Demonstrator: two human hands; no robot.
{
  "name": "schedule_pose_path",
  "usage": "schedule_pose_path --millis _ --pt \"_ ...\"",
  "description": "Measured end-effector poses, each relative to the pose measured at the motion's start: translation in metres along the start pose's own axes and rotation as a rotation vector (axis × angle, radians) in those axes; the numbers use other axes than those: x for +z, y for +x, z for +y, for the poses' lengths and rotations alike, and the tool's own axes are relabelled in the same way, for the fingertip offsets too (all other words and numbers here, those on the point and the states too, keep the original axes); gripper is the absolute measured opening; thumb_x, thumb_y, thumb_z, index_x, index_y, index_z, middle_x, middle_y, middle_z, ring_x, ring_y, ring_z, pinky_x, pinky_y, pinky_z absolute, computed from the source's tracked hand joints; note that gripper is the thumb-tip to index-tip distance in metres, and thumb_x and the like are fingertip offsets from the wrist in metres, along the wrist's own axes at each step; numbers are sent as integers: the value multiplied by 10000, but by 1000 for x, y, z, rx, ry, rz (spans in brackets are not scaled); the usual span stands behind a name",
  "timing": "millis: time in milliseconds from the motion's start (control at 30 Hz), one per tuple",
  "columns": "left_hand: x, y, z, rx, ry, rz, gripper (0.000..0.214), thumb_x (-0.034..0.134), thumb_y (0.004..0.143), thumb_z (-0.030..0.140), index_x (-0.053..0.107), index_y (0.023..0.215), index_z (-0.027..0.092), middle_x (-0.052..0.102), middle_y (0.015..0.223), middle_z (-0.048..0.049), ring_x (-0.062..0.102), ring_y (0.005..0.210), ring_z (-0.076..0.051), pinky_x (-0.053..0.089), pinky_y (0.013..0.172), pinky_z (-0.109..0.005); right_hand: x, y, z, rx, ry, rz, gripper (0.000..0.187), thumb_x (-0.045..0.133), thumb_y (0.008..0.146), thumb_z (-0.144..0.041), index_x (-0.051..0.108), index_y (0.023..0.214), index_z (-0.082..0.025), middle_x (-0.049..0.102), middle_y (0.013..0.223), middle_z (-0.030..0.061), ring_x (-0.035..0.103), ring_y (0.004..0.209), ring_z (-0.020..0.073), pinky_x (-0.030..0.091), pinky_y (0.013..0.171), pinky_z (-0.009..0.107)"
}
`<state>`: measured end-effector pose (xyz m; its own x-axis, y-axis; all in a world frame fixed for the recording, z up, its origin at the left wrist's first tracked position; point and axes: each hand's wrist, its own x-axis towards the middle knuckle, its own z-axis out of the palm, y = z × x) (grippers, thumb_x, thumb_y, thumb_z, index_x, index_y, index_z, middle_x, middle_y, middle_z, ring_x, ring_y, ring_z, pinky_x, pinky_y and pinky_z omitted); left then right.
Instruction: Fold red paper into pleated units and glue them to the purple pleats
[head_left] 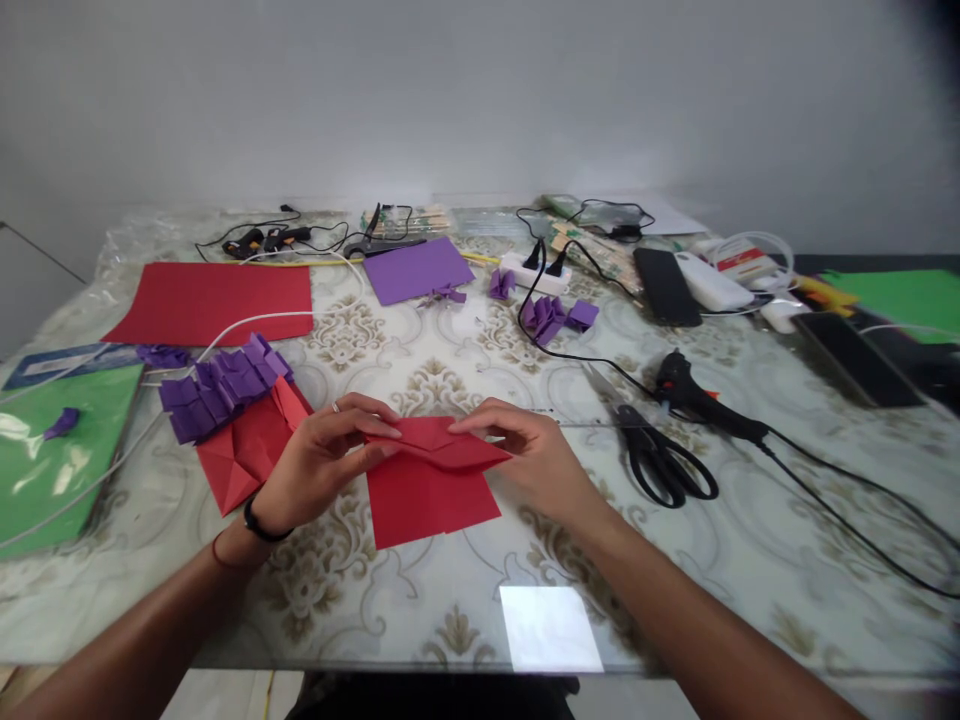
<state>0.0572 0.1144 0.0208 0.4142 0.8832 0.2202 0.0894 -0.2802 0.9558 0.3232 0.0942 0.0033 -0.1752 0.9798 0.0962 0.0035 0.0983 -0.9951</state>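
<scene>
A red paper square (pixel 431 485) lies on the patterned table top (pixel 420 590) in front of me, its upper part folded into creased flaps. My left hand (pixel 322 465) pinches the folded left edge with fingers and thumb closed on it. My right hand (pixel 525 450) grips the right side of the same fold, fingers curled over the paper. Left of my left hand lie folded red pieces (pixel 244 455) under a row of folded purple pieces (pixel 221 385).
Black scissors (pixel 660 460) and a black glue gun (pixel 697 400) with its cable lie to the right. A green sheet (pixel 52 460), a red sheet (pixel 214 300), a purple sheet (pixel 416 268), a power strip (pixel 536 272) and phones (pixel 664 285) lie around the edges.
</scene>
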Motion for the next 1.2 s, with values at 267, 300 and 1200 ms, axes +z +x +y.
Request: schedule_pose_path --millis 267,300,1200 --pt "7 0 8 -83 -82 87 320 832 899 422 724 695 200 741 1065 -65 681 1005 -229 566 866 -341 0 1 1 259 298 -62 280 963 720 -451 861 903 -266 743 1076 39 714 941 184 599 836 326" --pt "8 -1 6 -73 -71 86 321 823 908 417 724 693 200 741 1082 -69 675 1035 -234 561 896 -349 2 1 0 326 351 -69 306 975 701 -451 861 911 -260 764 1055 40 726 917 184 610 844 334" --pt "27 -9 -2 -417 -265 130 299 904 784 420 747 758 168 720 692 -2 628 592 -130 489 543 -218 27 -4 2 219 198 17 295 923 745 -477 827 881 -233 774 816 14 678 746 186 525 688 315"
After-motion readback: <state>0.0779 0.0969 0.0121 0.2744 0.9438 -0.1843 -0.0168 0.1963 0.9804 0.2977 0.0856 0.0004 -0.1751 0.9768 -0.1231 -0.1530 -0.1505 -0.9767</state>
